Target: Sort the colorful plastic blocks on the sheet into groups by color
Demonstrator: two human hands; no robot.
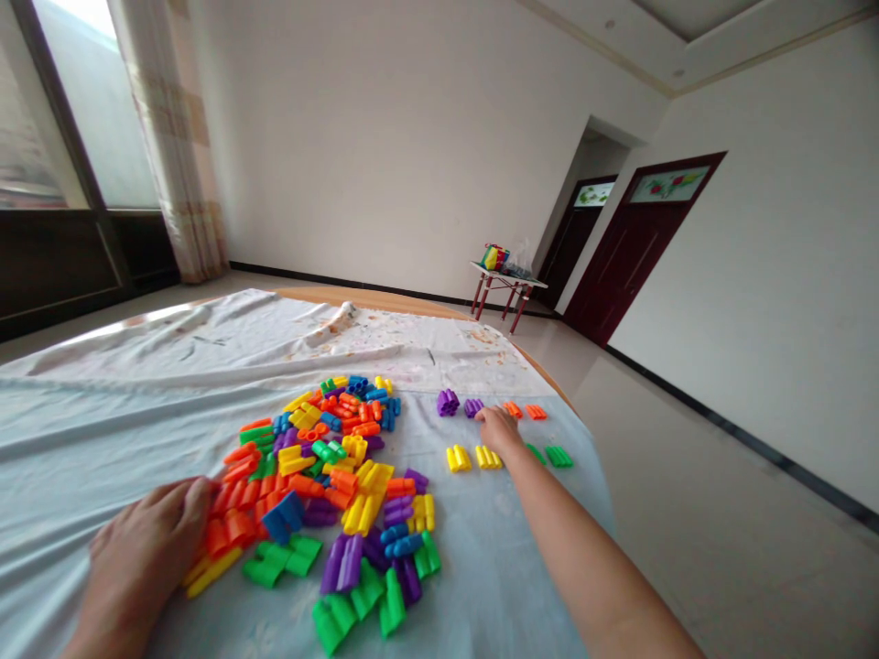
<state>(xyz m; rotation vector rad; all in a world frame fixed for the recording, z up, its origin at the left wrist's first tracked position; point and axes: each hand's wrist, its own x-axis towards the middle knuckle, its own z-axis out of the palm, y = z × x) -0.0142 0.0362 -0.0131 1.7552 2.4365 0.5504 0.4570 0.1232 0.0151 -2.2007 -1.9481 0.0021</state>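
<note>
A pile of colourful plastic building blocks (302, 485), shaped like joined tubes, lies on the cloth. My left hand (155, 540) rests at the pile's left edge, fingers lying forward against orange blocks (237, 526) and beside a yellow block (214, 572). To the right of the pile my right hand (499, 428) reaches out, its bent fingertips on a purple block (472, 408). Another purple block (448, 403) stands left of it. Two orange blocks (536, 412) lie beyond my right hand, with yellow blocks (459, 459) and green blocks (558, 456) in a nearer row, partly behind my wrist.
A pale blue and white cloth (171, 416) with folds covers the round table, whose wooden edge (385, 296) shows at the back. Across the room a small folding table (508, 275) carries bags. A dark red door (638, 256) and a curtain (171, 137) flank the wall.
</note>
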